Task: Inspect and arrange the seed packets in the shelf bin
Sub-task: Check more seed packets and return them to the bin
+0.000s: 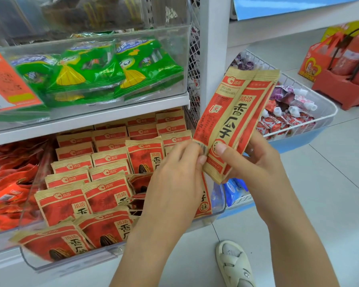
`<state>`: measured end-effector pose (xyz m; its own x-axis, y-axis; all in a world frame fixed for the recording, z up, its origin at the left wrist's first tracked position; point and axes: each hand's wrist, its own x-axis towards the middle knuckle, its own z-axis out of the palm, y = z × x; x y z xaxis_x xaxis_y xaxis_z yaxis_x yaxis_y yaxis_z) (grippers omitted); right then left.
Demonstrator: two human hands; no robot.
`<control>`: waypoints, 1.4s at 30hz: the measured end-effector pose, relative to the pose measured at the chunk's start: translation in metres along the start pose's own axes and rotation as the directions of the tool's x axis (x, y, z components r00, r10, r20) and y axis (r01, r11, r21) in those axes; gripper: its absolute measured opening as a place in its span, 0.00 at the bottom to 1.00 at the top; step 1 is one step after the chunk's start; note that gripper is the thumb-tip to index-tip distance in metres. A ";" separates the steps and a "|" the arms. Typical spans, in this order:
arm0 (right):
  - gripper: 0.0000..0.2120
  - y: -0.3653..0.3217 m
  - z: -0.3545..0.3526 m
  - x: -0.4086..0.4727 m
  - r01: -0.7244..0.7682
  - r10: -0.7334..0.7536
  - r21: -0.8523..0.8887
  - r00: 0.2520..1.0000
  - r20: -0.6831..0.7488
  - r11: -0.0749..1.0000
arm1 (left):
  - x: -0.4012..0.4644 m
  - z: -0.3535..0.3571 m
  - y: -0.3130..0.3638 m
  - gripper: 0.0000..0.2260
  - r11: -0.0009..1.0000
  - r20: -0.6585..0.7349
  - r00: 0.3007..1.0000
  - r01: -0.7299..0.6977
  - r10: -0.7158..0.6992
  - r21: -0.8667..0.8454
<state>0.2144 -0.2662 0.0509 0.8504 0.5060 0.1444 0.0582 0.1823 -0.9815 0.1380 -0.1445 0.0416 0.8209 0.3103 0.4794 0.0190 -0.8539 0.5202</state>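
Holding the seed packets [234,123] pinched in my left hand [178,164] and right hand [255,160], I square their edges before slotting them upright into the bin [116,250].

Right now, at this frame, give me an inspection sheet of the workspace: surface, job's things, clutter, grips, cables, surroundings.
Surface: clear shelf bin on the lower shelf, filled with rows of red-and-tan seed packets, mostly upright, front ones leaning forward.
Job's things: held packets, at least two, lifted to the right of the bin and tilted, one showing its printed back.
Clutter: green snack bags in the bin above; loose red packets at left.
Grips: left hand pinches the held packets' lower edge; right hand grips them, thumb on front.
Cables: nothing seen.
Surroundings: wire basket of small pouches at right; fire extinguishers on the tiled floor; a sandal below.
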 end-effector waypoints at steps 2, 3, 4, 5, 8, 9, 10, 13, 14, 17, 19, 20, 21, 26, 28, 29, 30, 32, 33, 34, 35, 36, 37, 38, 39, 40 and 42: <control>0.11 -0.002 0.001 0.000 -0.024 0.024 0.001 1.000 -0.006 1.000 | 0.000 0.000 -0.003 0.06 0.997 -0.008 0.999 0.051 -0.052 -0.061; 0.11 -0.003 0.001 -0.001 -0.030 0.030 -0.001 1.000 -0.004 1.000 | 0.000 0.000 -0.004 0.06 0.993 -0.005 0.997 0.073 -0.074 -0.092; 0.11 -0.003 0.001 -0.001 -0.031 0.031 -0.005 1.000 -0.001 1.000 | 0.000 -0.001 -0.006 0.06 0.988 0.003 0.995 0.095 -0.095 -0.121; 0.11 -0.003 0.001 -0.001 -0.031 0.031 -0.011 1.000 0.002 0.999 | 0.001 -0.002 -0.007 0.06 0.983 0.015 0.993 0.116 -0.115 -0.144; 0.13 -0.004 0.001 -0.001 -0.040 0.040 -0.031 0.999 0.006 0.999 | 0.002 -0.004 -0.009 0.05 0.973 0.042 0.989 0.147 -0.142 -0.176; 0.14 -0.003 0.001 -0.001 -0.043 0.043 -0.043 0.999 0.004 0.998 | 0.002 -0.004 -0.009 0.05 0.971 0.047 0.989 0.150 -0.143 -0.185; 0.15 -0.003 0.001 0.000 -0.042 0.042 -0.060 0.999 0.001 0.997 | 0.002 -0.004 -0.009 0.05 0.968 0.054 0.988 0.155 -0.147 -0.198; 0.19 -0.002 -0.002 0.001 -0.020 0.023 -0.105 0.999 0.024 0.994 | 0.002 -0.006 -0.010 0.06 0.946 0.084 0.983 0.181 -0.164 -0.267; 0.22 -0.002 -0.004 0.001 -0.006 0.012 -0.116 0.999 0.051 0.993 | 0.002 -0.008 -0.011 0.06 0.927 0.103 0.979 0.202 -0.178 -0.316; 0.28 -0.003 -0.008 0.002 -0.009 0.020 -0.088 0.993 0.120 0.996 | 0.003 -0.013 -0.009 0.07 0.833 0.195 0.958 0.279 -0.209 -0.478; 0.31 -0.002 -0.008 0.003 -0.049 0.053 -0.037 0.991 0.126 0.998 | 0.004 -0.015 -0.007 0.07 0.800 0.260 0.943 0.318 -0.210 -0.509; 0.34 0.001 -0.009 0.004 -0.059 0.061 -0.025 0.993 0.104 0.998 | 0.004 -0.015 -0.005 0.07 0.779 0.284 0.934 0.340 -0.216 -0.527; 0.39 0.003 -0.009 0.005 -0.062 0.063 -0.015 0.995 0.072 0.998 | 0.004 -0.016 -0.003 0.07 0.753 0.300 0.927 0.361 -0.224 -0.550; 0.44 0.005 -0.008 0.006 -0.045 0.042 -0.041 0.998 -0.054 0.998 | 0.005 -0.020 0.000 0.07 0.705 0.239 0.936 0.351 -0.257 -0.616; 0.43 0.006 -0.008 0.007 -0.040 0.035 -0.065 0.996 -0.077 0.997 | 0.005 -0.023 0.000 0.06 0.712 0.257 0.938 0.345 -0.234 -0.611; 0.42 0.006 -0.007 0.007 -0.036 0.030 -0.079 0.996 -0.081 0.996 | 0.005 -0.023 -0.001 0.04 0.723 0.270 0.937 0.344 -0.222 -0.599; 0.42 0.007 -0.007 0.007 -0.034 0.026 -0.087 0.996 -0.087 0.996 | 0.005 -0.023 -0.001 0.02 0.732 0.275 0.937 0.343 -0.217 -0.589; 0.41 0.007 -0.005 0.007 -0.038 0.028 -0.088 0.994 -0.106 0.995 | 0.005 -0.021 -0.003 0.03 0.738 0.265 0.937 0.344 -0.227 -0.581; 0.41 0.007 -0.004 0.007 -0.039 0.029 -0.088 0.993 -0.114 0.995 | 0.006 -0.021 -0.003 0.03 0.729 0.263 0.937 0.346 -0.232 -0.590; 0.41 0.007 -0.004 0.007 -0.040 0.029 -0.091 0.993 -0.116 0.995 | 0.006 -0.021 -0.003 0.03 0.721 0.257 0.937 0.347 -0.237 -0.600; 0.42 0.007 -0.004 0.007 -0.041 0.031 -0.096 0.993 -0.111 0.994 | 0.005 -0.022 -0.003 0.04 0.719 0.240 0.940 0.340 -0.242 -0.606; 0.43 0.007 -0.004 0.007 -0.042 0.032 -0.102 0.994 -0.103 0.994 | 0.005 -0.022 -0.003 0.05 0.726 0.213 0.945 0.328 -0.250 -0.605; 0.45 0.007 -0.003 0.007 -0.043 0.033 -0.107 0.995 -0.095 0.993 | 0.005 -0.021 -0.003 0.07 0.742 0.182 0.949 0.315 -0.257 -0.592; 0.46 0.008 -0.003 0.007 -0.043 0.034 -0.107 0.996 -0.088 0.993 | 0.005 -0.021 -0.003 0.09 0.763 0.155 0.952 0.305 -0.265 -0.571; 0.46 0.008 -0.002 0.007 -0.045 0.036 -0.102 0.996 -0.082 0.994 | 0.004 -0.020 -0.003 0.10 0.781 0.132 0.954 0.296 -0.269 -0.550; 0.45 0.009 -0.002 0.007 -0.045 0.037 -0.097 0.996 -0.075 0.994 | 0.004 -0.019 -0.003 0.11 0.792 0.116 0.955 0.291 -0.273 -0.536; 0.45 0.010 -0.002 0.008 -0.042 0.036 -0.094 0.997 -0.068 0.995 | 0.004 -0.017 -0.003 0.10 0.801 0.107 0.955 0.291 -0.277 -0.523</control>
<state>0.2227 -0.2623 0.0417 0.8856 0.4535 0.1003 0.0711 0.0811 -0.9942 0.1317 -0.1334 0.0545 0.8396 0.4885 0.2377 -0.0443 -0.3745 0.9261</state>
